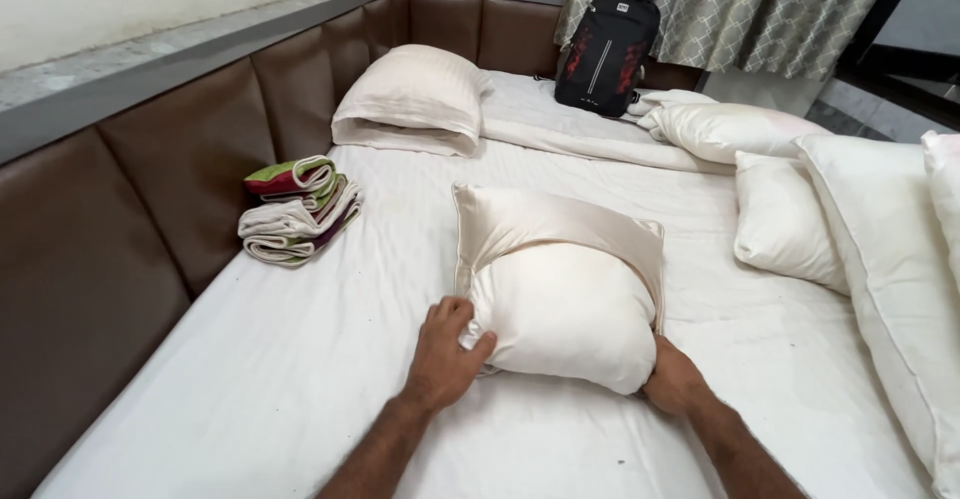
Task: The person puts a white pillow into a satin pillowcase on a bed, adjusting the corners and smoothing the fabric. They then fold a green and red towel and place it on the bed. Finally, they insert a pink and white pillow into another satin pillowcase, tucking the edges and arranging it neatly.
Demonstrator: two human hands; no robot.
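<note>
A cream pillow (560, 319) lies in the middle of the white bed sheet (300, 379), half inside a shiny cream pillowcase (540, 221) that covers its far end. My left hand (445, 349) grips the pillow's near left corner. At the near right corner, my right hand (672, 377) holds the pillow, with its fingers partly tucked under the pillow's edge.
Folded striped cloths (298, 209) are stacked at the left by the brown padded headboard (180, 159). A cased pillow (415, 99) lies at the far end. Several bare pillows (800, 219) crowd the right side. A black backpack (607, 49) leans against the curtain (740, 9).
</note>
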